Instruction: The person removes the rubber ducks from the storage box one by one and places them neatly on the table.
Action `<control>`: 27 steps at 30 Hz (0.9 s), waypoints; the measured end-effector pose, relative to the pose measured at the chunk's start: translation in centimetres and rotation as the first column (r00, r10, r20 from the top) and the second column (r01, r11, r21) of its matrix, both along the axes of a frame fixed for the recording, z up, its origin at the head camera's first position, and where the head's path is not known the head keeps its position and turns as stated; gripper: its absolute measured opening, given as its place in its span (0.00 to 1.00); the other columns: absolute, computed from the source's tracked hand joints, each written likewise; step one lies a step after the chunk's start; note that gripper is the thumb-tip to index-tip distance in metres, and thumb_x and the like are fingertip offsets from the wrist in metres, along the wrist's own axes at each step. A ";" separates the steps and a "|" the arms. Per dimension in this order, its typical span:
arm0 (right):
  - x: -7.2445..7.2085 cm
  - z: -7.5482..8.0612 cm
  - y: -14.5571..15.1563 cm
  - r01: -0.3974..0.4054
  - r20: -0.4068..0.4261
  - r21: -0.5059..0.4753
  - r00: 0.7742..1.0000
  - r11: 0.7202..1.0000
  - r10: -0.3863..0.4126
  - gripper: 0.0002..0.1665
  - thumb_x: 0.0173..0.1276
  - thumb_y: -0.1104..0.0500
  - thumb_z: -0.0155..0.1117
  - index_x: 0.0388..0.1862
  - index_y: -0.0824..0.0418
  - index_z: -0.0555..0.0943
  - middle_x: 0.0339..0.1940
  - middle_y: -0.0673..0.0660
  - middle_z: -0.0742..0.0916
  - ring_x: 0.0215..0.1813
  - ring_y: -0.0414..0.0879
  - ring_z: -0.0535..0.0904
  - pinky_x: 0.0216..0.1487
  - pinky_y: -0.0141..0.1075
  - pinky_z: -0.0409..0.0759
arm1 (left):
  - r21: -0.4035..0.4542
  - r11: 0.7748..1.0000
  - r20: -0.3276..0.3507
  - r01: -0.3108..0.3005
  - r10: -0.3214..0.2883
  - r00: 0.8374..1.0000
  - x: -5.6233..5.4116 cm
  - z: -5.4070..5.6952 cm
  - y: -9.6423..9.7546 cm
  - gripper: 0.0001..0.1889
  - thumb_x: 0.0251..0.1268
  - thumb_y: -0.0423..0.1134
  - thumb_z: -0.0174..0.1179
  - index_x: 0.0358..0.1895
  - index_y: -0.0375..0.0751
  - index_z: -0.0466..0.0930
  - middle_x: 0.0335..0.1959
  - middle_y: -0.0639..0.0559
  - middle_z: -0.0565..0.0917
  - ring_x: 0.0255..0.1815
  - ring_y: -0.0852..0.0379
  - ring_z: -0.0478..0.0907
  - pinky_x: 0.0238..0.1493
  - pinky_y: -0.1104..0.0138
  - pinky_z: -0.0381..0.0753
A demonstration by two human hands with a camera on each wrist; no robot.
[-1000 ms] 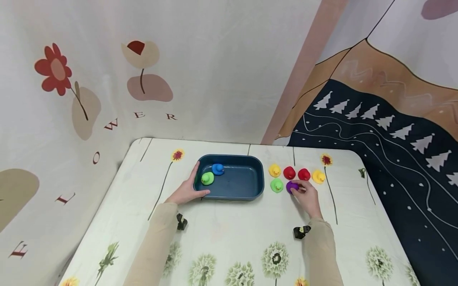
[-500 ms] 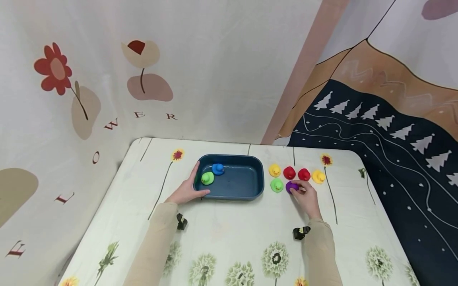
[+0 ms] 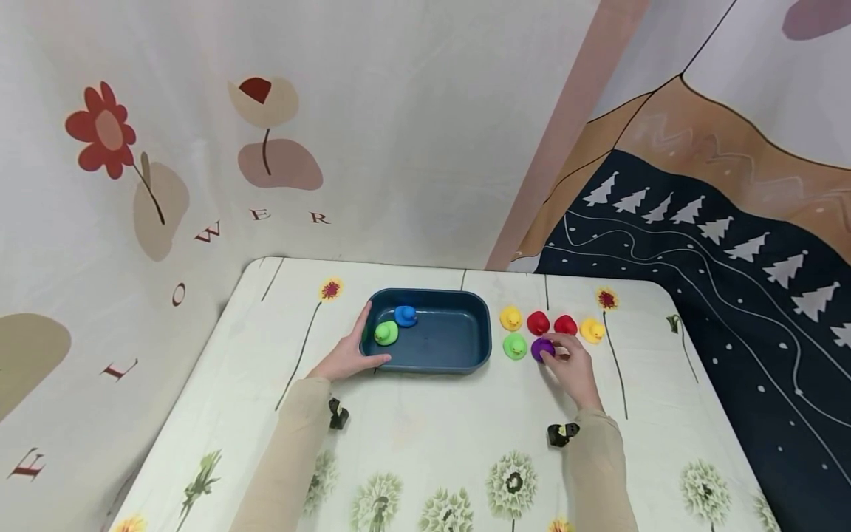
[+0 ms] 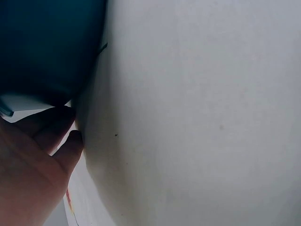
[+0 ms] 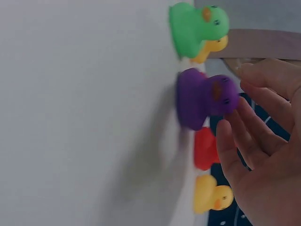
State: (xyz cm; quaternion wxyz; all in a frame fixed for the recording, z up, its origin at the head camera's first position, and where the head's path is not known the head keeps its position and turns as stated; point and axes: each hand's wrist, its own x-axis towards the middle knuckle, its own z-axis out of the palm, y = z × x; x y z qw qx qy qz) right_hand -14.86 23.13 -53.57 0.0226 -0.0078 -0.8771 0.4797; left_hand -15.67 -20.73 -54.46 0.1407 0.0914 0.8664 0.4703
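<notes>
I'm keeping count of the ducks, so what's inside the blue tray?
A blue duck and a green duck, both toward the end by the left hand; the tray directly beneath them is hidden.

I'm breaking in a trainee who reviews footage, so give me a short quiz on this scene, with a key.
1. How many ducks lie inside the blue tray?
2. True or false: from the wearer's viewpoint, the left hand is at the tray's right end.
3. Which colour of duck are the fingertips of the right hand nearest to? A) yellow B) purple C) blue

Key
1. Two: a green duck and a blue duck.
2. False; it is at the left end.
3. B, the purple duck, which is outside the tray.
</notes>
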 end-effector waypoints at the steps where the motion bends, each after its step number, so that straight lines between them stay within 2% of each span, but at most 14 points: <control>1: 0.0 0.2 0.0 -0.008 -0.014 0.004 1.000 1.000 0.008 0.21 0.64 0.71 0.64 0.57 0.71 0.78 0.59 0.67 0.76 0.56 0.60 0.74 0.55 0.51 0.76 | 0.001 1.000 0.003 -0.002 0.002 1.000 0.0 0.0 0.0 0.58 0.59 0.49 0.68 0.77 0.65 0.26 0.77 0.38 0.43 0.68 0.28 0.57 0.63 0.38 0.59; 5: 0.1 1.2 -0.4 -0.026 -0.028 0.004 0.999 1.000 0.026 0.21 0.65 0.69 0.64 0.58 0.69 0.77 0.60 0.67 0.76 0.59 0.62 0.71 0.56 0.53 0.74 | -0.002 1.000 0.007 -0.008 0.008 1.000 0.0 -0.2 0.0 0.58 0.59 0.49 0.68 0.77 0.65 0.26 0.77 0.37 0.44 0.68 0.27 0.58 0.63 0.38 0.59; 10: 0.1 2.1 -1.4 -0.050 -0.050 -0.006 0.997 0.999 0.050 0.20 0.65 0.68 0.64 0.57 0.68 0.78 0.58 0.65 0.77 0.58 0.62 0.73 0.57 0.53 0.74 | 0.001 1.000 0.008 -0.010 0.010 1.000 0.0 0.0 0.1 0.58 0.59 0.50 0.68 0.77 0.65 0.26 0.77 0.39 0.43 0.68 0.28 0.58 0.63 0.39 0.59; 17: -0.1 2.5 -3.3 -0.093 -0.093 0.026 0.991 0.995 0.095 0.19 0.64 0.68 0.65 0.55 0.66 0.80 0.55 0.64 0.79 0.53 0.60 0.76 0.53 0.52 0.77 | -0.002 1.000 0.003 -0.001 0.001 1.000 0.1 0.2 0.1 0.58 0.58 0.51 0.68 0.77 0.65 0.26 0.78 0.39 0.42 0.68 0.28 0.57 0.63 0.38 0.59; 27: -0.3 2.9 -6.7 -0.167 -0.118 -0.033 0.980 0.985 0.162 0.17 0.62 0.71 0.67 0.52 0.66 0.82 0.54 0.63 0.80 0.52 0.57 0.77 0.53 0.52 0.77 | 0.008 1.000 0.007 0.005 -0.005 1.000 0.2 0.4 0.0 0.59 0.57 0.54 0.68 0.77 0.65 0.25 0.78 0.39 0.42 0.69 0.28 0.57 0.64 0.39 0.59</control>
